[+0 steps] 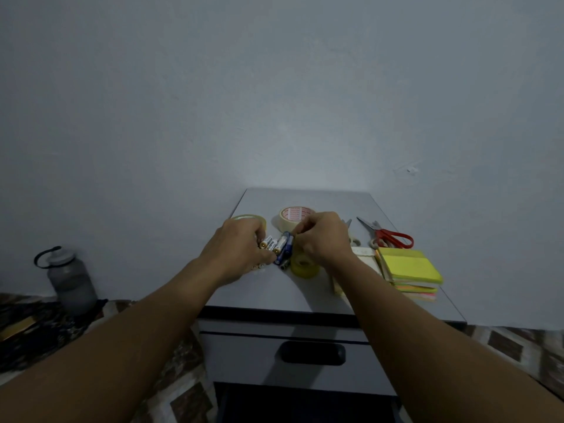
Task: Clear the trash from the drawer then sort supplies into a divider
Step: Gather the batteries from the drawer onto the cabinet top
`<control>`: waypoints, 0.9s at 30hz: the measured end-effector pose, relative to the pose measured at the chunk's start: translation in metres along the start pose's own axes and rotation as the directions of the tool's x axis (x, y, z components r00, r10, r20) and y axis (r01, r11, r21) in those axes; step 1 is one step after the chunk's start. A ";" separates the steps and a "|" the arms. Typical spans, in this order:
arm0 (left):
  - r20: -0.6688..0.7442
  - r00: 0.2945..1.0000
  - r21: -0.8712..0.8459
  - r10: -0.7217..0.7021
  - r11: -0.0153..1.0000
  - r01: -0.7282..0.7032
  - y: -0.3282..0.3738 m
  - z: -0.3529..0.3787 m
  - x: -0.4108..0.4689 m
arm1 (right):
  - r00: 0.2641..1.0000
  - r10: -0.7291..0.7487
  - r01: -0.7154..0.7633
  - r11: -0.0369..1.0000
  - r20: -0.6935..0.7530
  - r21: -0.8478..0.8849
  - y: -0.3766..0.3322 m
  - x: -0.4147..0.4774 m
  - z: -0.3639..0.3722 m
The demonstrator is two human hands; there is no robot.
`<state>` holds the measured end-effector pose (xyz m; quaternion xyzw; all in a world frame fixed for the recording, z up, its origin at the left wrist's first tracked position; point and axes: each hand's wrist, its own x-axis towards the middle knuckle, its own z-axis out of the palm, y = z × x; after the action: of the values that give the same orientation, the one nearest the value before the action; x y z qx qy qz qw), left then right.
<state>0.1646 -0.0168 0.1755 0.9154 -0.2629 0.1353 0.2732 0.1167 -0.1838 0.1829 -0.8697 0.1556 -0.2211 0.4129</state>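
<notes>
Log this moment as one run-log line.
phase: gathering batteries | left hand: grips batteries | right hand: pinches blue battery | place: cabinet top

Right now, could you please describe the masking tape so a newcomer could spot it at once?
Find the grey cabinet by the wall. The masking tape lies flat on top, just beyond the right hand. It alone is cream with red print; the other rolls are clear.
</notes>
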 end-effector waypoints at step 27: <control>0.610 0.777 -0.293 -0.153 0.868 0.401 -0.029 0.062 -0.239 | 0.814 0.168 -0.299 0.942 0.556 0.154 0.134 -0.223 -0.012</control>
<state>-0.0101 0.0655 0.0191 0.8646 -0.2134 -0.2441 0.3840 -0.0912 -0.1720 0.0270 -0.8155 0.1134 0.0659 0.5636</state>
